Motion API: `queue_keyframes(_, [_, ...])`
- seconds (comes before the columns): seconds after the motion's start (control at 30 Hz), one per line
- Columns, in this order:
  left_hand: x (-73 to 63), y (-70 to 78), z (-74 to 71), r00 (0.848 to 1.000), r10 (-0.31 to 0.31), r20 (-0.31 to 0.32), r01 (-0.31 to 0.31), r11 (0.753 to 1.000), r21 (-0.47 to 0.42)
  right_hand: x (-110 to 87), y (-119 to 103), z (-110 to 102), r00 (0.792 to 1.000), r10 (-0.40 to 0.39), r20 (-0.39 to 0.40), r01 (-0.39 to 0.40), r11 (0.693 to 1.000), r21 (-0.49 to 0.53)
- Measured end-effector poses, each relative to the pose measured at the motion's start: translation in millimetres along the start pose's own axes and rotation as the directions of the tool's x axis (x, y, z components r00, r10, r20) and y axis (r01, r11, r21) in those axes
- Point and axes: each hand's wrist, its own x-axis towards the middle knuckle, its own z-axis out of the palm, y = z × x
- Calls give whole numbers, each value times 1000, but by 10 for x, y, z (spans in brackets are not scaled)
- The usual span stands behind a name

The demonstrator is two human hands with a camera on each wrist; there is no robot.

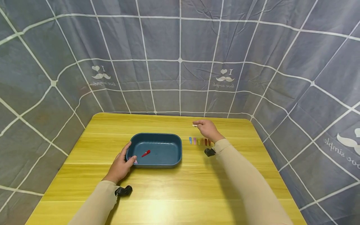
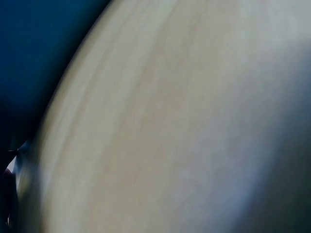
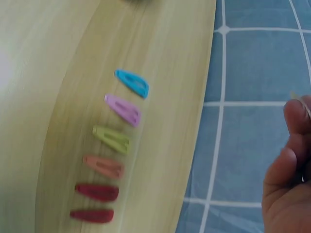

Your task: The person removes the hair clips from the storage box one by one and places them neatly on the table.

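Right hand (image 1: 207,128) pinches one small pale slim piece (image 1: 195,125) between thumb and fingers, gap closed down to the piece's thickness; piece pokes out at the fingertips, toward the left, mostly covered, so exact shape can't be told. Held piece is beyond the clip row, near the far edge of the yellow wood-grain table (image 1: 174,184).

Left hand (image 1: 120,167) holds the dark blue, rounded rectangular tray (image 1: 163,150) at its near left corner: thumb over the rim, fingers along the outside of the left wall, wall between them. Left wrist view too blurred to add detail on that hold.

Counts: six slim tapered snap clips in one row right of the tray, side by side, apart from each other. From left: one bright blue clip (image 3: 131,83), one light purple clip (image 3: 123,110), one yellow-green clip (image 3: 111,140), one orange clip (image 3: 103,166), two dark red clips (image 3: 96,192). Row is nearer the person than the right fingertips; right hand and wrist overlap its right end in the head view.

In tray: one bright red clip (image 1: 146,153), lying slantwise on the floor, apart from the left thumb; pinkish-purple bits (image 1: 136,162) right by the thumb, partly hidden, number unclear
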Motion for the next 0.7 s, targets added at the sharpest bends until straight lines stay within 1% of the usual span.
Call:
queue_keyframes(0.07, [5,-7,1,1000,-1,0,1,1000,-2,-22,36,-49,1000,12,-1,-12,1000,19])
queue_keyframes(0.2, [10,-9,3,1000,-5,-1,5,1000,-5,-62,129,-132,1000,6,-4,-6,999,40])
queue_keyframes(0.37, [1,0,0,1000,-12,10,12,1000,-1,-98,275,-222,1000,0,-26,0,1000,4])
queue_keyframes(0.6, [7,1,9,1000,-7,5,7,1000,-4,-171,417,-350,996,43,-76,-41,999,23])
queue_keyframes(0.7, [12,-1,15,1000,-1,1,1,1000,0,-196,474,-402,995,47,-83,-47,999,-1])
